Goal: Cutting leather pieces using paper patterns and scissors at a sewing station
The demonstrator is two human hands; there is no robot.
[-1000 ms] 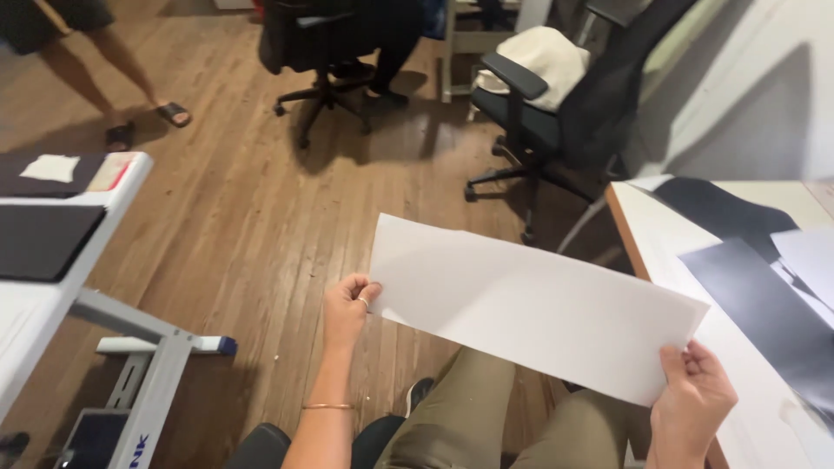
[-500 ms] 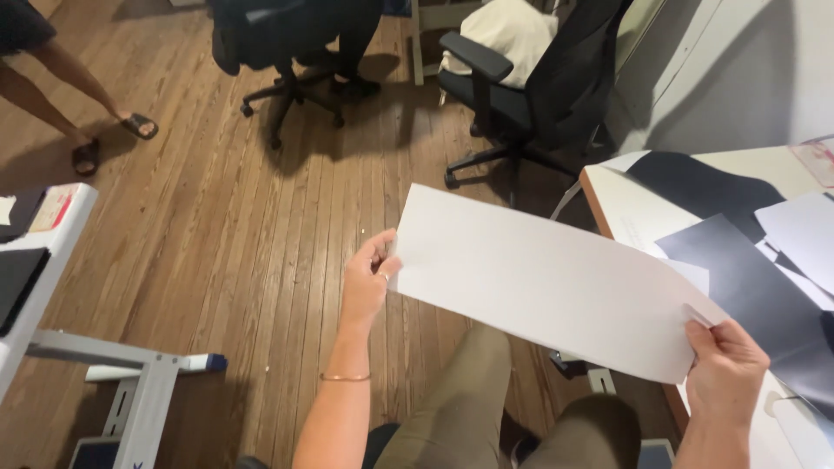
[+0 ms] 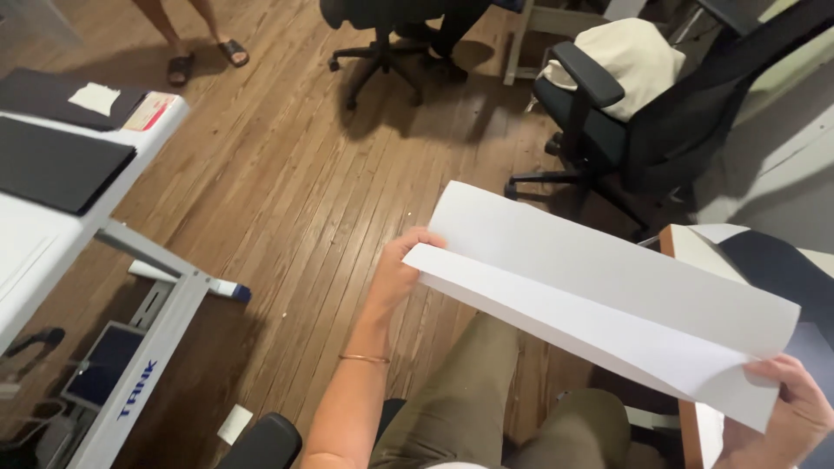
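Gripping the large white paper sheet [image 3: 599,295] at opposite ends, left hand [image 3: 401,271] and right hand [image 3: 786,408] pinch it above the lap, its long axis spanning between them, near edge folding upward.

At far left of my view a white table [image 3: 35,243] carries black mats [image 3: 52,161]; office chairs [image 3: 625,130] stand on the wooden floor [image 3: 287,174].

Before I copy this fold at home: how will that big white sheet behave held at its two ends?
Probably floppy: the white sheet bends over along its length between the left hand and right hand. Likely light, since fingertip grips hold it. It may crease easily.
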